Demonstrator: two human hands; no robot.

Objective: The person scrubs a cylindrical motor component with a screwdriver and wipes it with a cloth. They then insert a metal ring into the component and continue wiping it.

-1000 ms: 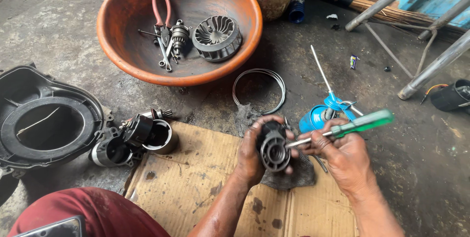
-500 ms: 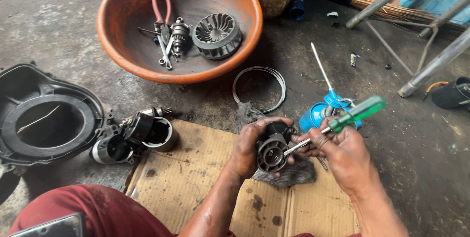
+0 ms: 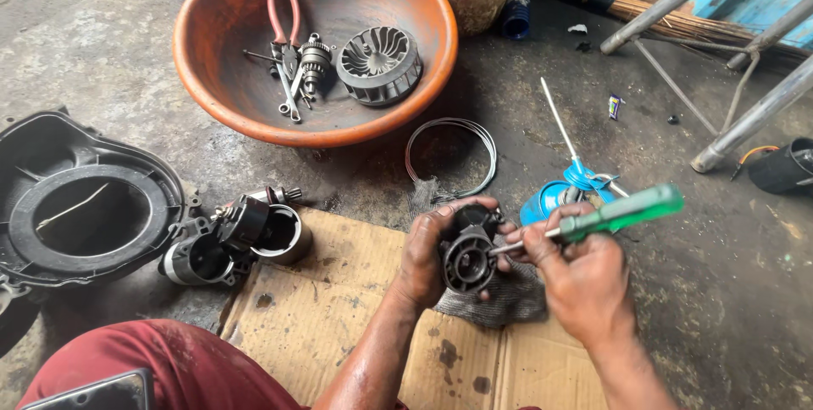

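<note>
Over cardboard (image 3: 339, 325) | left hand (image 3: 423, 262) grip clasps motor housing (image 3: 467, 256) | right hand (image 3: 584, 279) grip pinches screwdriver (image 3: 614, 213)

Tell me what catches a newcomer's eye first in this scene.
The big orange basin at top centre stands out, holding red-handled pliers and a grey finned fan wheel. Lower centre, over cardboard, the left hand grips a dark round motor part while the right hand works a green-handled screwdriver into it.

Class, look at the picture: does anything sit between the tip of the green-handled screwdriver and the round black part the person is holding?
Nothing visible: the green-handled screwdriver in the right hand reaches straight to the round black part held in the left hand.
</note>
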